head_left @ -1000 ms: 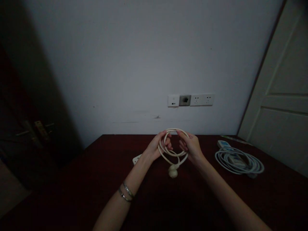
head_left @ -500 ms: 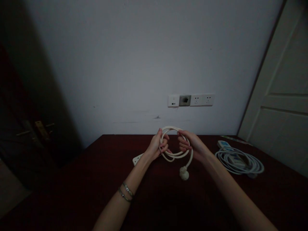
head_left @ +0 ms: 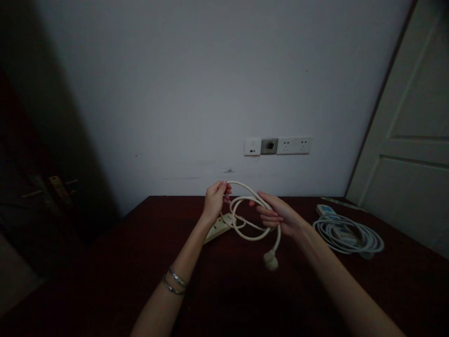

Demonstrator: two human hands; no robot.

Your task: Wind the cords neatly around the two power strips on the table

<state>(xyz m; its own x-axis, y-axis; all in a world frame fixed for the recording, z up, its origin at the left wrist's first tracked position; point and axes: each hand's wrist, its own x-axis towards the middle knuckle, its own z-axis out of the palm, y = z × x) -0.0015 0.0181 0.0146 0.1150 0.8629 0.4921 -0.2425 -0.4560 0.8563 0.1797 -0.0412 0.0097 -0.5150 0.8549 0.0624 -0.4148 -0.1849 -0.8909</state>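
Fingers (head_left: 220,188) of the left hand (head_left: 213,201) are pinched shut on the top of a cream cord (head_left: 245,234), lifting it above the worktop (head_left: 115,276). The right hand (head_left: 280,219) has its fingers (head_left: 269,213) loosely curled around the far-right side of the same cord, which runs over them. The cord is smooth, round and rubbery-looking, bent into a couple of slack loops between the two hands. Its rounded plug (head_left: 271,260) dangles below the right hand, just over the worktop. The flat, oblong power strip (head_left: 218,227) at the cord's other end lies tilted near the left wrist. Two thin metal bangles (head_left: 173,283) circle the left forearm.

Well apart to the right, a second white cable (head_left: 347,236) lies in a neat flat coil (its own strip shows partly underneath it). The worktop is dark red-brown wood with a dull sheen, and the light is dim. Behind it a plain pale wall carries a row of white sockets (head_left: 278,146). A panelled white door (head_left: 414,140) stands at the right, a dark door with a brass handle (head_left: 58,186) at the left.
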